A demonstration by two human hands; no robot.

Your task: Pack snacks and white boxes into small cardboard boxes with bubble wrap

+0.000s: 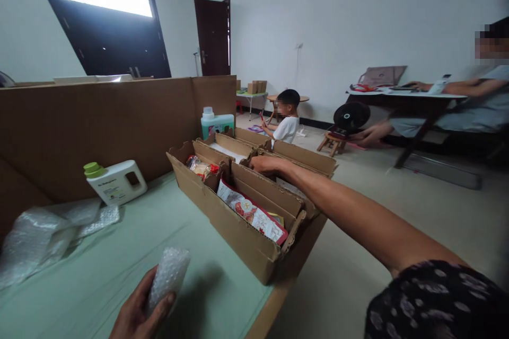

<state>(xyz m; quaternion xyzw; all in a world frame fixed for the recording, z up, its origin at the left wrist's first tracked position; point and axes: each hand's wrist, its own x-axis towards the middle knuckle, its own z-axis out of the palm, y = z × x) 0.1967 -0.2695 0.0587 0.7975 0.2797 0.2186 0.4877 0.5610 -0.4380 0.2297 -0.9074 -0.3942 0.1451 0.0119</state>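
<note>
My left hand (137, 304) is closed around a bubble-wrapped item (170, 278) above the green tabletop (167, 222); the wrap hides what is inside. Across the cardboard boxes stretches my right arm, and my right hand (264, 164) is at the edge of a rear compartment, its fingers mostly hidden there. In the front cardboard box (238, 235) lies a white and red printed packet (250, 209). A compartment to its left holds red and clear snack packaging (202, 166). White material (228, 151) shows in the compartment behind.
A white jug with a green cap (117, 183) stands by the cardboard wall (119, 122), near loose bubble wrap (47, 235). Behind the boxes is a teal bottle (217, 123). Two people sit beyond, one at a desk (405, 95) near a black fan (350, 116).
</note>
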